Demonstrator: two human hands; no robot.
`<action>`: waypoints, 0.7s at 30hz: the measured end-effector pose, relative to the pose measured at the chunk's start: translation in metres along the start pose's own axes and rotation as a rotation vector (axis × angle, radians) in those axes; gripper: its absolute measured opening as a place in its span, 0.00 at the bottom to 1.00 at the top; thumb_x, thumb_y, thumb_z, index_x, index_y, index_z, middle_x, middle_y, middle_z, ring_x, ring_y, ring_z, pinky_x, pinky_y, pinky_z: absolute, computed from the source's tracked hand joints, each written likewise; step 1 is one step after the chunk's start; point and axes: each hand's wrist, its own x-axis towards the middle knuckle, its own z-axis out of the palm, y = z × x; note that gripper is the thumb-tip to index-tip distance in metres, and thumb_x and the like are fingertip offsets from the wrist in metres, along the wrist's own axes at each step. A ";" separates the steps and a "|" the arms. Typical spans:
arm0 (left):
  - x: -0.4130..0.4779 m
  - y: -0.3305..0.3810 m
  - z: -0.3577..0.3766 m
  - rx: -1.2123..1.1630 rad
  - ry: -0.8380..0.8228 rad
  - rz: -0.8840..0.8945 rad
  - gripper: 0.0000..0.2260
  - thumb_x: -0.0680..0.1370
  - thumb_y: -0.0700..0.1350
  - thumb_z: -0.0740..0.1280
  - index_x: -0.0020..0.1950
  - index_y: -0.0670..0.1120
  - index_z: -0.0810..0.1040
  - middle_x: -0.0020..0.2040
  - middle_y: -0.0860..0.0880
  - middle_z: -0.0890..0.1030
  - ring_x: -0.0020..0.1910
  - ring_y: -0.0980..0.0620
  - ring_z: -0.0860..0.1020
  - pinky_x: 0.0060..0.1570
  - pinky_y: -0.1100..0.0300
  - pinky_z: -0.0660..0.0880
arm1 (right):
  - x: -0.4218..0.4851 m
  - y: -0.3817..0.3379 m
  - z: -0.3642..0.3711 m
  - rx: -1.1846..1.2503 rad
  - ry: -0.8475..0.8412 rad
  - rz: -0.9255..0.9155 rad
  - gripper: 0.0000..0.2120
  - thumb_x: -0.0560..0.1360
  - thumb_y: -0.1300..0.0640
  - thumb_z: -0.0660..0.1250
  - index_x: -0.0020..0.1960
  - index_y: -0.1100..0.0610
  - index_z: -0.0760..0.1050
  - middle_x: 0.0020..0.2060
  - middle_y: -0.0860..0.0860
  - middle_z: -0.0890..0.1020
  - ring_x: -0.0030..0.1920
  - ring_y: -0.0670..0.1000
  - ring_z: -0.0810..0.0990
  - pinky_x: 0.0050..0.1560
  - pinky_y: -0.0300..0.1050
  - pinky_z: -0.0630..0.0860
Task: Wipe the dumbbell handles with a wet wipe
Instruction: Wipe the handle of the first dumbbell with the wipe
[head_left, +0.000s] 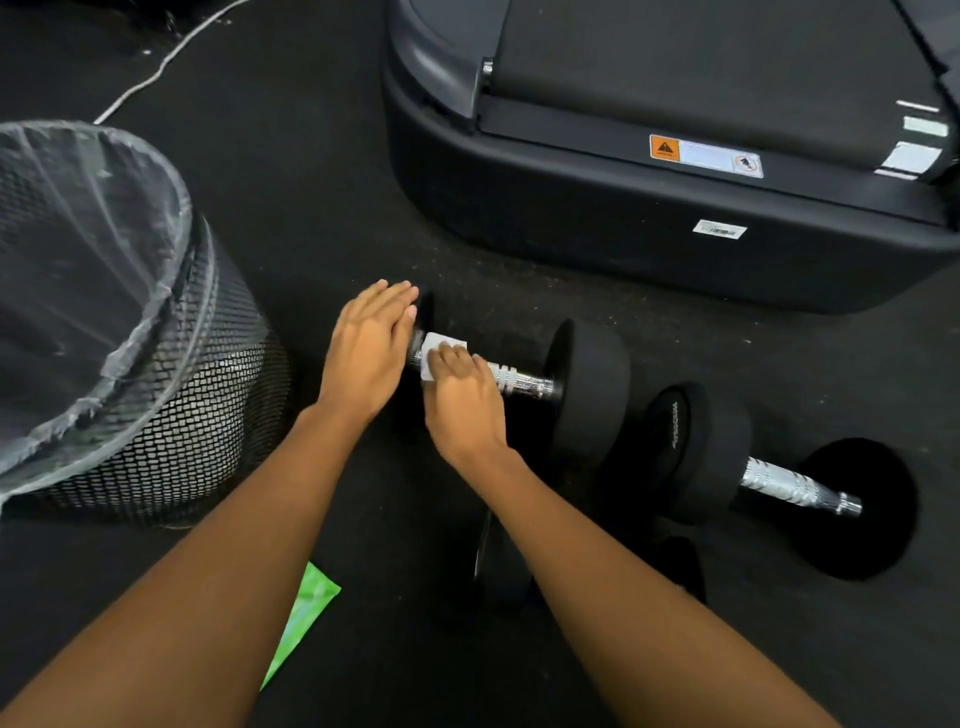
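A black dumbbell (589, 387) with a chrome knurled handle (522, 382) lies on the dark floor in the middle of the view. My left hand (371, 345) rests flat, fingers straight, on its left weight head, which it mostly hides. My right hand (462, 400) curls over the left end of the handle and holds a white wet wipe (439, 348) wrapped around the bar. A second dumbbell (701, 452) with a bare chrome handle (795, 486) lies to the right.
A black mesh waste bin (171, 415) with a clear liner stands at the left. A treadmill base (649, 228) fills the upper right. A green wipe packet (306, 618) lies under my left forearm. A white cable (156, 67) runs across the upper left floor.
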 end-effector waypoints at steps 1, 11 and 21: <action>0.001 0.000 0.000 0.006 0.019 -0.006 0.15 0.81 0.43 0.56 0.67 0.43 0.71 0.67 0.46 0.73 0.70 0.49 0.64 0.71 0.54 0.57 | -0.004 -0.001 0.002 0.006 -0.012 -0.010 0.22 0.78 0.59 0.57 0.71 0.64 0.63 0.70 0.60 0.66 0.72 0.56 0.60 0.73 0.48 0.51; -0.002 -0.004 0.010 0.134 0.101 0.027 0.16 0.82 0.44 0.55 0.67 0.43 0.71 0.67 0.47 0.72 0.70 0.50 0.64 0.68 0.56 0.57 | 0.011 0.010 0.008 0.119 0.110 -0.022 0.18 0.70 0.67 0.69 0.60 0.64 0.74 0.57 0.58 0.77 0.58 0.57 0.72 0.62 0.52 0.70; -0.005 -0.004 0.015 0.203 0.189 0.081 0.18 0.81 0.46 0.51 0.65 0.41 0.74 0.64 0.46 0.76 0.68 0.49 0.68 0.66 0.57 0.60 | 0.019 0.019 0.024 0.022 0.207 -0.080 0.19 0.68 0.70 0.70 0.59 0.64 0.76 0.51 0.57 0.82 0.53 0.55 0.80 0.68 0.52 0.64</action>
